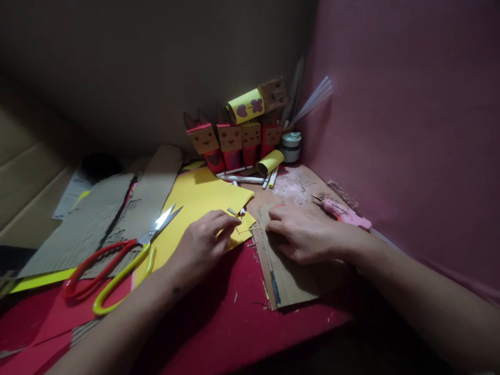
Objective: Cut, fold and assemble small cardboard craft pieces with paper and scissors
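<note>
My left hand point(206, 237) is over the edge of the yellow paper point(211, 195), thumb and forefinger pinched together. Whatever may be between those fingertips is too small to make out. Small scraps and a white marker cap point(242, 212) lie just beyond them. My right hand point(304, 234) rests on a brown cardboard piece point(300, 289) with its fingers curled in; their tips are partly hidden. A thin yellow strip point(253, 228) shows between the two hands. Left of my left hand lie large scissors point(146, 237) with one red and one yellow handle, blades apart.
Cardboard sheets point(84, 224) cover the left side. At the back stand several animal-faced paper figures point(230, 138), with a yellow decorated roll point(247, 105) on top. Markers point(242, 178), a yellow tube point(270, 162) and a lidded jar point(291, 147) sit nearby. A pink glue gun point(344, 212) lies by the right wall.
</note>
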`<action>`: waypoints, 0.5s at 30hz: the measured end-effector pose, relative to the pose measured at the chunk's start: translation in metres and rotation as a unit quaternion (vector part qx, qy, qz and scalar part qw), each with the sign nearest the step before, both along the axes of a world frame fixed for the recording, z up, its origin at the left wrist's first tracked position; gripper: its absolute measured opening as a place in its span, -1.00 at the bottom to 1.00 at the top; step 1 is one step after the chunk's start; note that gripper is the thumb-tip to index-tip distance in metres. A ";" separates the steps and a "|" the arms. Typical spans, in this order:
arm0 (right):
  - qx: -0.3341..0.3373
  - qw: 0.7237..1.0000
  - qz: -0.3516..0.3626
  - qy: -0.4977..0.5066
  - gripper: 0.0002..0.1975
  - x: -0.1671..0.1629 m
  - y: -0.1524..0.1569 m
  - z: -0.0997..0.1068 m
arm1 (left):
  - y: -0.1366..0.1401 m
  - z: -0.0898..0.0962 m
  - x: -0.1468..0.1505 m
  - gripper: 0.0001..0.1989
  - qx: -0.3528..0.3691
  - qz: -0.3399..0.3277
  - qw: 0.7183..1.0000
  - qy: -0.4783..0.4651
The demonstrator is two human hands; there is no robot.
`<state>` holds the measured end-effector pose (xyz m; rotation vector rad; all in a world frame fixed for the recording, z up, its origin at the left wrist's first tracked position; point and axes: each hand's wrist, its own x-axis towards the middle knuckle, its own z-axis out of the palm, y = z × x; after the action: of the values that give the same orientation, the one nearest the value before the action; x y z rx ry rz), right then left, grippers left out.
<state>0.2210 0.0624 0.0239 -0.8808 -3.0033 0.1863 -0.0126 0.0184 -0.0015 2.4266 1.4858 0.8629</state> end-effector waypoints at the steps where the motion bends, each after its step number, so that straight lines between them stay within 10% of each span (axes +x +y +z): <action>1: -0.006 1.000 0.002 -0.001 -0.90 -0.001 0.002 0.001 | 0.003 0.001 -0.005 -0.80 -0.014 0.020 1.000 0.012; 15: 0.012 0.998 -0.014 0.061 -0.88 0.004 0.002 -0.003 | 0.012 -0.008 -0.007 -0.77 -0.097 0.134 0.971 0.174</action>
<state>0.2254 0.0641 0.0208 -0.8744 -2.8740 0.1960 -0.0198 0.0307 -0.0095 2.3502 1.9521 0.3156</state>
